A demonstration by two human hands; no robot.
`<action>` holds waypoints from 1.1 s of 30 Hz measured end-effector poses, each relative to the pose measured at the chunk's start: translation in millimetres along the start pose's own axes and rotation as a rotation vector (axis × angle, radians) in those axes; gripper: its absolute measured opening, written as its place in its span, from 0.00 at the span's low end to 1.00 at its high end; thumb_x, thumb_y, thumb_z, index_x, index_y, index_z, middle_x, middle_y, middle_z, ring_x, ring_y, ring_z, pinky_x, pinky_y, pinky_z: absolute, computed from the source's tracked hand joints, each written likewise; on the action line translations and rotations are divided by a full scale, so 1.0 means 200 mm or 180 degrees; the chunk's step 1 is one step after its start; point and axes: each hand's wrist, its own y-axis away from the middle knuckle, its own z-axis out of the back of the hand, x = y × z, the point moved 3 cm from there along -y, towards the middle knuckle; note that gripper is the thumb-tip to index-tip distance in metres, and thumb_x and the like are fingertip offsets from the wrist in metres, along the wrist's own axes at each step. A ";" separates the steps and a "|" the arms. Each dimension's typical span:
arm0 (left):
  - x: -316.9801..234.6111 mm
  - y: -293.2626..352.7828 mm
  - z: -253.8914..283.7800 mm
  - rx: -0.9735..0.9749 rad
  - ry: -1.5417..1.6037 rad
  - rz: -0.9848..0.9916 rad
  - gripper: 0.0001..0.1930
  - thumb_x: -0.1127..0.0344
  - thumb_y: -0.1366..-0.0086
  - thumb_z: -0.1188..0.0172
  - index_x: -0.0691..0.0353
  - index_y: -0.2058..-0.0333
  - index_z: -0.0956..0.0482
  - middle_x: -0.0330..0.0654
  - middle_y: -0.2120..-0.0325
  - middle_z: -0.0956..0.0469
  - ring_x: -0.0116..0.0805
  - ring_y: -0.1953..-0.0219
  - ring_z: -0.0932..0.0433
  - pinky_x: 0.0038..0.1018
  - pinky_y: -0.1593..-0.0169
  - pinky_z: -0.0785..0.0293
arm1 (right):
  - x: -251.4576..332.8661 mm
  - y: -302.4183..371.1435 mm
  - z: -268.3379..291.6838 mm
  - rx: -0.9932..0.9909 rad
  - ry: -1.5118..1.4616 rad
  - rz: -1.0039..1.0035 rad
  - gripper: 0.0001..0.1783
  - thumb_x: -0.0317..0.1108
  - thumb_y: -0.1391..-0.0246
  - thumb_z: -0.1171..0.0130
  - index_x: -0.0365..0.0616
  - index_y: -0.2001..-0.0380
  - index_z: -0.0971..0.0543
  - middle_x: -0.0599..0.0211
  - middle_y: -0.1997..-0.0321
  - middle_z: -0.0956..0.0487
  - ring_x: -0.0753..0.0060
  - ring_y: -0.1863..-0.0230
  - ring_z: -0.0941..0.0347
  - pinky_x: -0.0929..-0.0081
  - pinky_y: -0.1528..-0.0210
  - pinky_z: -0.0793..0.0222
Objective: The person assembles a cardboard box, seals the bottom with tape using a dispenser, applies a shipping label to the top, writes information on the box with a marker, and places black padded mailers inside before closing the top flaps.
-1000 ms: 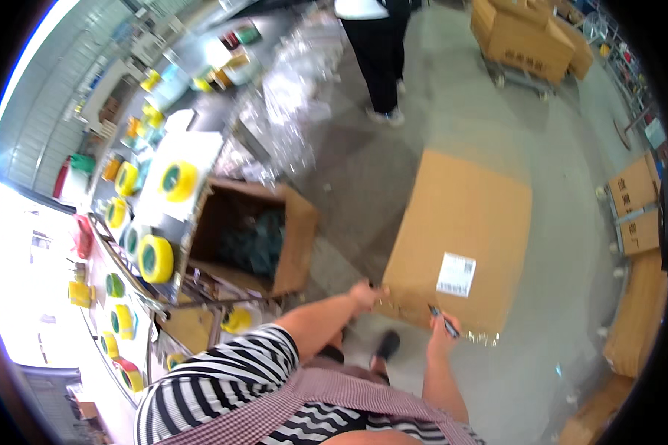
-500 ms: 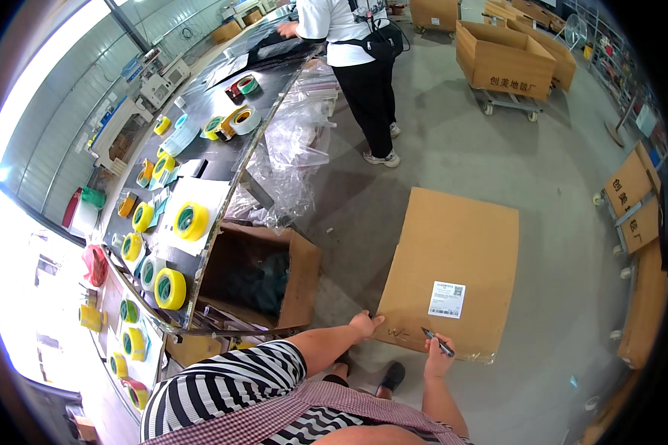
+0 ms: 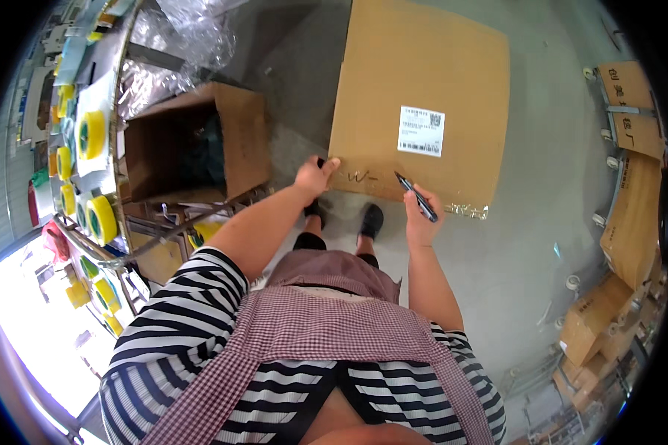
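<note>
A large flat cardboard box [image 3: 423, 67] lies ahead of me, with a white printed label [image 3: 421, 132] on its top face and dark handwritten marks [image 3: 362, 176] near its closest edge. My left hand [image 3: 316, 178] is closed at the box's near left corner, thumb on the cardboard. A small black piece shows by its fingers; I cannot make out its kind. In my right hand [image 3: 424, 215] is a black marker pen [image 3: 416, 196], held in a closed pen grip. Its tip points at the cardboard just right of the marks; I cannot tell whether it touches.
An open cardboard carton [image 3: 241, 144] stands left, beneath a workbench [image 3: 115, 81] that bears several yellow tape rolls [image 3: 100, 220]. Clear plastic film [image 3: 178, 48] hangs beside it. Along the right are wheeled carts with cardboard boxes [image 3: 631, 215]. My feet [image 3: 369, 220] are just below the box.
The view has tilted down toward my body, so the box sits higher in the picture. The marker stays in my right hand, its tip slightly farther from the handwritten marks' line.
</note>
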 end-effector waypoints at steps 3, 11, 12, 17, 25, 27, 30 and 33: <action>0.01 -0.02 0.02 0.0127 0.0084 0.0005 0.25 0.48 0.35 0.40 0.70 0.58 0.27 0.45 0.71 0.24 0.33 0.73 0.24 0.29 0.69 0.23 | 0.03 0.01 -0.03 -0.0028 -0.0022 -0.0082 0.09 0.25 0.48 0.35 0.37 0.62 0.20 0.64 0.63 0.18 0.80 0.62 0.23 0.80 0.58 0.28; -0.02 -0.05 0.04 0.0427 -0.0139 0.0134 0.36 0.41 0.37 0.42 0.72 0.47 0.31 0.56 0.57 0.22 0.43 0.58 0.20 0.35 0.56 0.23 | 0.00 -0.01 -0.09 0.0108 0.0265 0.0488 0.06 0.25 0.47 0.36 0.37 0.66 0.21 0.65 0.67 0.19 0.79 0.65 0.24 0.77 0.49 0.30; 0.02 -0.09 0.03 0.0335 -0.0257 0.0037 0.37 0.40 0.37 0.42 0.72 0.47 0.31 0.56 0.57 0.22 0.44 0.58 0.20 0.36 0.56 0.23 | 0.03 -0.01 -0.11 0.0203 0.0393 0.0560 0.06 0.26 0.47 0.36 0.37 0.66 0.21 0.66 0.68 0.19 0.80 0.66 0.25 0.76 0.48 0.30; -0.01 -0.05 0.03 0.0389 -0.0091 0.0174 0.30 0.44 0.37 0.39 0.69 0.52 0.27 0.47 0.62 0.23 0.34 0.61 0.23 0.30 0.62 0.22 | 0.08 0.01 -0.13 0.0069 0.0713 0.0667 0.06 0.26 0.49 0.36 0.37 0.67 0.21 0.68 0.75 0.20 0.82 0.72 0.26 0.68 0.41 0.31; 0.00 -0.06 0.03 0.0411 -0.0149 0.0120 0.33 0.44 0.37 0.39 0.70 0.48 0.30 0.48 0.56 0.24 0.35 0.56 0.23 0.29 0.58 0.22 | 0.08 0.01 -0.16 0.0163 0.1140 0.1208 0.06 0.25 0.50 0.37 0.38 0.67 0.21 0.66 0.77 0.20 0.77 0.76 0.25 0.65 0.39 0.32; 0.00 -0.06 0.03 0.0405 -0.0114 0.0136 0.33 0.44 0.37 0.39 0.70 0.47 0.30 0.49 0.55 0.24 0.35 0.56 0.23 0.29 0.58 0.22 | 0.08 0.02 -0.17 0.0045 0.0928 0.0905 0.06 0.25 0.51 0.37 0.38 0.68 0.21 0.65 0.78 0.20 0.77 0.76 0.25 0.62 0.38 0.33; -0.01 -0.05 0.03 0.0457 -0.0061 0.0162 0.34 0.44 0.38 0.39 0.69 0.46 0.31 0.49 0.54 0.25 0.36 0.55 0.23 0.30 0.58 0.22 | 0.08 0.01 -0.16 0.0055 0.0851 0.1031 0.06 0.25 0.51 0.36 0.39 0.68 0.21 0.65 0.78 0.21 0.77 0.76 0.25 0.62 0.37 0.34; -0.01 -0.06 0.03 0.0439 -0.0139 0.0102 0.34 0.44 0.38 0.39 0.69 0.47 0.31 0.49 0.55 0.25 0.36 0.55 0.23 0.30 0.58 0.22 | 0.08 0.01 -0.16 0.0118 0.1000 0.1269 0.06 0.25 0.52 0.36 0.38 0.68 0.21 0.65 0.78 0.21 0.77 0.77 0.26 0.63 0.38 0.33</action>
